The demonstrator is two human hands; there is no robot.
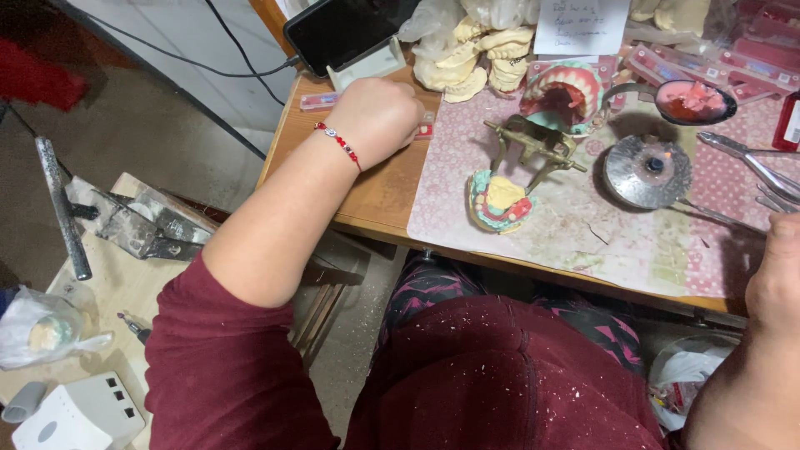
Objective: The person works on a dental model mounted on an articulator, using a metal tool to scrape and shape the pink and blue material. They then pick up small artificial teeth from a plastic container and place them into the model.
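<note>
The person sits at a wooden table (367,196), and the left hand (377,117) is stretched out to the far left part of it. This hand is closed like a loose fist, knuckles up, over a thin flat strip (321,101) with pink pieces, which lies on the wood just under a phone (346,29) standing in a white holder (367,67). One end of the strip comes out on the left of the hand, and a small red part shows on the right side; the fingers are curled down onto it, but I cannot tell if they really pinch it. On the wrist there is a red bead bracelet (337,143).

The right hand (779,279) is at the right edge of the view, resting at the near border of the table. Only the back of it shows, so whether it is open or closed I cannot tell.

Between the hands lies a pink patterned mat (583,225). On it stands a metal articulator (533,146), with a plaster model with coloured wax (498,202) in front and a pink denture (567,90) behind it. Beside them are a round metal burner (648,171) and a spoon with pink wax (692,100). White plaster casts (467,54) are piled near the phone
</note>
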